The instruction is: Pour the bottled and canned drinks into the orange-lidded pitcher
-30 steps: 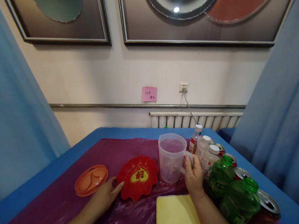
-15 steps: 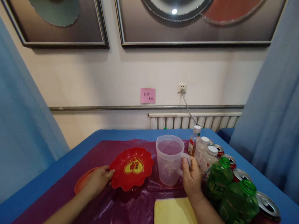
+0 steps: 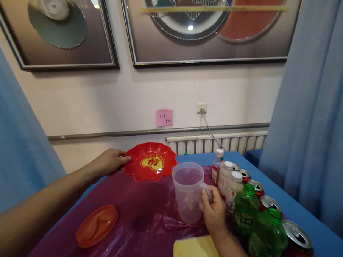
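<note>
Red dish (image 3: 151, 163) in left hand (image 3: 111, 162); pink note (image 3: 164, 117) seemingly reads "32".

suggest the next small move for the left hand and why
I'd probably lower the red scalloped dish onto the purple plastic sheet: the left hand grips it at just one side and it seems raised, so it could tip, while the right hand holds the translucent pitcher.

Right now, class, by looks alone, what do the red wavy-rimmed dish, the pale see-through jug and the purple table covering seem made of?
Red wavy-rimmed dish: probably glossy plastic; thin, moulded-looking rim, shiny surface. Pale see-through jug: likely cloudy plastic; colour shows through its walls. Purple table covering: apparently shiny plastic film; creases catch the light.
</note>
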`<move>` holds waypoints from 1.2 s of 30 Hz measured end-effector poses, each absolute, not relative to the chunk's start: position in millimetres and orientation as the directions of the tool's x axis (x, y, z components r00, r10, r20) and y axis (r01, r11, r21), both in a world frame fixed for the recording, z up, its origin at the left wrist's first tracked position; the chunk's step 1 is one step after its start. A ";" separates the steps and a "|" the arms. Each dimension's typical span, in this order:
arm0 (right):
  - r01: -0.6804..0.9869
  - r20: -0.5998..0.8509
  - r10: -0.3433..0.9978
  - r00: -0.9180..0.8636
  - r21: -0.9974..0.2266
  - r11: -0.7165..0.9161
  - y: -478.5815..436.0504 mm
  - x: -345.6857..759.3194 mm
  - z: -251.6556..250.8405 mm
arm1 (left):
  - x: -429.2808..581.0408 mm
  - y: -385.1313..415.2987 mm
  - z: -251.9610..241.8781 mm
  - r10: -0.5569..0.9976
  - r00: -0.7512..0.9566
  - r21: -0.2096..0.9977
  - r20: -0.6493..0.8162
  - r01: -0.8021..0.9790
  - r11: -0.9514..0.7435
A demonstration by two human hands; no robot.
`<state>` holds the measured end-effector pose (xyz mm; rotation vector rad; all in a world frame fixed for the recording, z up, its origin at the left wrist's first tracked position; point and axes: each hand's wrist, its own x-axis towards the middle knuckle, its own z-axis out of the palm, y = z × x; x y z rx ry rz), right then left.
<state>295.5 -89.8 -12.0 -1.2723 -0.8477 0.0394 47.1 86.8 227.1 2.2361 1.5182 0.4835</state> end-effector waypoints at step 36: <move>0.402 0.536 0.481 0.694 -0.842 0.360 -90.4 292.9 -5.5 | 140.1 8.7 237.0 0.370 0.765 -0.431 0.527 0.616 -0.659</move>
